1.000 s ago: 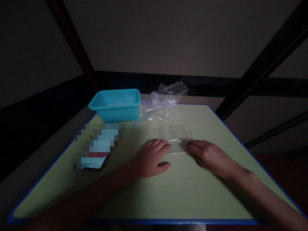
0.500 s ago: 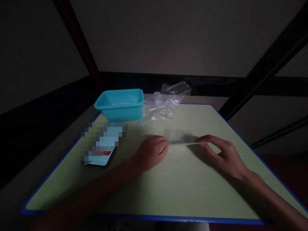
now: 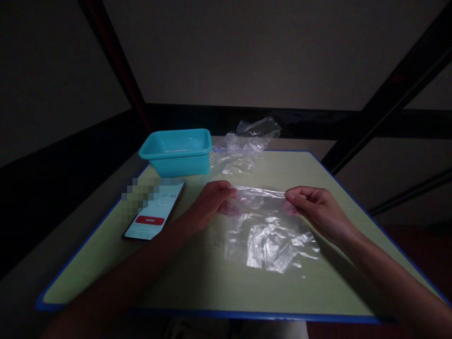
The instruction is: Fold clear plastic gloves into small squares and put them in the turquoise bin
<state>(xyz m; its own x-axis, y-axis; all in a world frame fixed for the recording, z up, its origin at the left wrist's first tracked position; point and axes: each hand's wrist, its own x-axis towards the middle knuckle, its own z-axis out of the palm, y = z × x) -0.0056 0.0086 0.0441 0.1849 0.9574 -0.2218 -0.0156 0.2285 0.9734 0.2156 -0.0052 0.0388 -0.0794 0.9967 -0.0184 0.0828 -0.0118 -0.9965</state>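
A clear plastic bag (image 3: 270, 240) is stretched between my two hands above the table. My left hand (image 3: 215, 200) pinches the left end of its upper edge, and my right hand (image 3: 312, 207) pinches the right end. The bag's crinkled, shiny body hangs and spreads toward me, with the tabletop showing through it. Some fingers of both hands show faintly through the film.
A turquoise plastic basket (image 3: 180, 165) stands at the back left. Beside it lies a heap of crumpled clear plastic (image 3: 247, 146). A lit phone (image 3: 155, 214) rests left of my hands. The pale table (image 3: 212, 282) has a blue edge.
Half a second ago the bag was seen almost edge-on, with its film pointing away from me. Now its upper edge is raised a little farther back and the film falls toward me.
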